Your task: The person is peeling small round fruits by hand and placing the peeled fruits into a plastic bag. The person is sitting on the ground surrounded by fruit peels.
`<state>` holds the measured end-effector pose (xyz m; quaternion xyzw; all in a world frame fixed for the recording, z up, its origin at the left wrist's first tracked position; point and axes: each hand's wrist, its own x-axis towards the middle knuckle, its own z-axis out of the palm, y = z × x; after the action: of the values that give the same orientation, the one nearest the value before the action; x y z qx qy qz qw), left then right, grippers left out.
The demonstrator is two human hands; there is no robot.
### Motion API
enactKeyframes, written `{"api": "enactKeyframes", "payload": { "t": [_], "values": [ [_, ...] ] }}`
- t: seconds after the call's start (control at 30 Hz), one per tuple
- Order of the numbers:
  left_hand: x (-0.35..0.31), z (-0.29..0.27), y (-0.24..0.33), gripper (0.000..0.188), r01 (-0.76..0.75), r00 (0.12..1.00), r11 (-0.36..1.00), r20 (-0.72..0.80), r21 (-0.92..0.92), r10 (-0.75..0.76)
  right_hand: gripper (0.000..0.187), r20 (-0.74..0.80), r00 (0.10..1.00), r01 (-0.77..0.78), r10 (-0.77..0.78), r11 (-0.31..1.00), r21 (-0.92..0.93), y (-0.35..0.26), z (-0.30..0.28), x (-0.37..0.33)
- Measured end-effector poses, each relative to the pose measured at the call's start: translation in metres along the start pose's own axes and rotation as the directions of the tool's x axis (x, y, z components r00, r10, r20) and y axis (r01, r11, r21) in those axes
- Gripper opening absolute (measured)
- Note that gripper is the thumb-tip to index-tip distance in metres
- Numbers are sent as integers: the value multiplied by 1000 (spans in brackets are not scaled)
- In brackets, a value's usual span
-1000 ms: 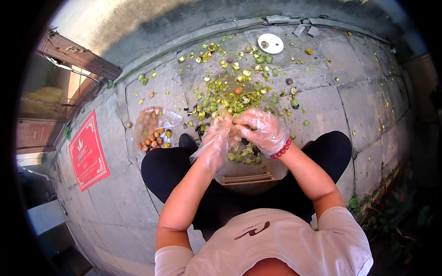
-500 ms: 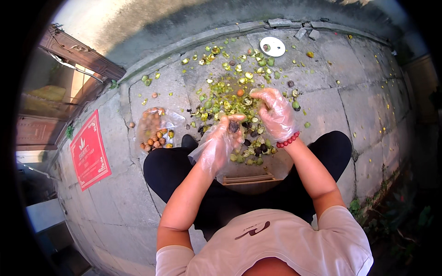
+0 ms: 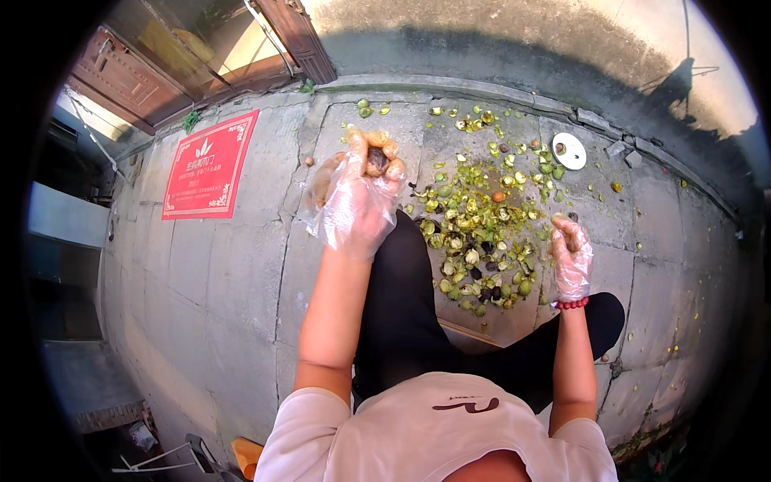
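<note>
My left hand, in a clear plastic glove, is closed around a dark walnut that shows between its thumb and fingers. It is above the plastic bag of walnuts, which it mostly hides; a tan part of the bag shows beside the wrist. My right hand, gloved too and with a red bead bracelet at the wrist, is over the right edge of the husk pile with its fingers loosely bent. Nothing shows in it. Green and yellow walnut husks lie heaped between the hands, with blackened pieces among them.
A white round lid or plate with a brown nut on it lies beyond the pile. A red mat lies on the paving at the left, near a wooden door. Loose stones lie along the wall.
My left hand has moved left with the dark walnut, away from the pile to the bag. My right hand has drawn back toward the right knee. The view has swung left.
</note>
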<state>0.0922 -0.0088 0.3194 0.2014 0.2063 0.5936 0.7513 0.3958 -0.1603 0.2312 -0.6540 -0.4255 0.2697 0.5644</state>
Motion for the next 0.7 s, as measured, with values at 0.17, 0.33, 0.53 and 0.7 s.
{"api": "enactKeyframes", "payload": {
  "t": [0.17,0.33,0.53,0.7],
  "values": [
    [-6,-103,46,37,-50,891,996,-454,-71,12,22,3,995,-101,102,989,104,5,-6,7],
    [-19,-250,-6,33,222,742,951,-595,-216,-308,23,16,992,-129,128,984,124,-9,21,15],
    [13,-358,-48,19,247,749,878,-494,-410,-441,26,89,985,-155,146,982,110,-38,54,21],
    [55,-362,-33,27,-104,748,974,-662,-201,-57,32,80,993,-100,91,988,121,-65,70,30]
  ]
}}
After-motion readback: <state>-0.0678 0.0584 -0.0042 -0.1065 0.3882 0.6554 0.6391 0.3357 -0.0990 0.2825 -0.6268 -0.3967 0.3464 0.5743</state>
